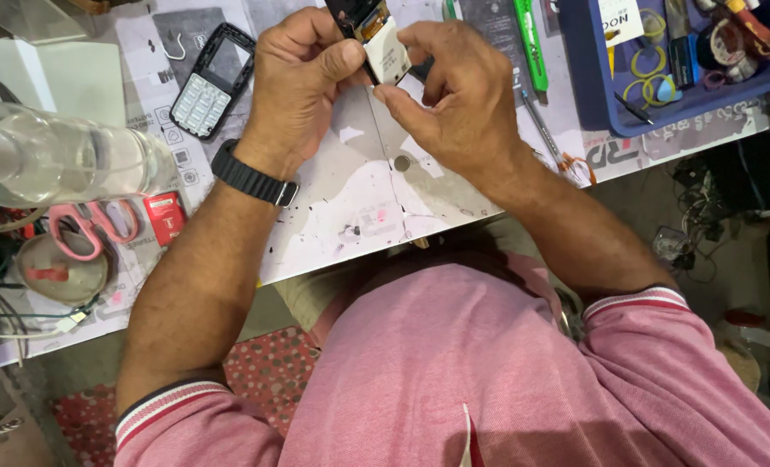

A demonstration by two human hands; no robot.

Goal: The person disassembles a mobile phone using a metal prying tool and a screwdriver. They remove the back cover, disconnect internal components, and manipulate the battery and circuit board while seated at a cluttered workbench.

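Both hands meet above the far part of the worktop (376,186) and share one small thing: a phone display module (383,45), a white rectangular panel with an orange flex strip and a dark board at its far end; the left hand (303,82) pinches its near left edge between thumb and fingers, closed narrow on it; the right hand (454,95) is curled close on its right side, thumb tip at the near corner, fingers behind it. The module is held clear of the worktop, tilted, its long axis running away from the person and slightly leftward, so the free dark end lies beyond both hands; neither hand is clearly nearer, since both touch it. A black wristband (253,173) sits on the left wrist. To the left lie a black phone frame with a pale keypad (212,82), pink scissors (91,227) and a clear bottle (56,156); to the right, a green tool (529,43) and a blue tray (592,86) of small parts.
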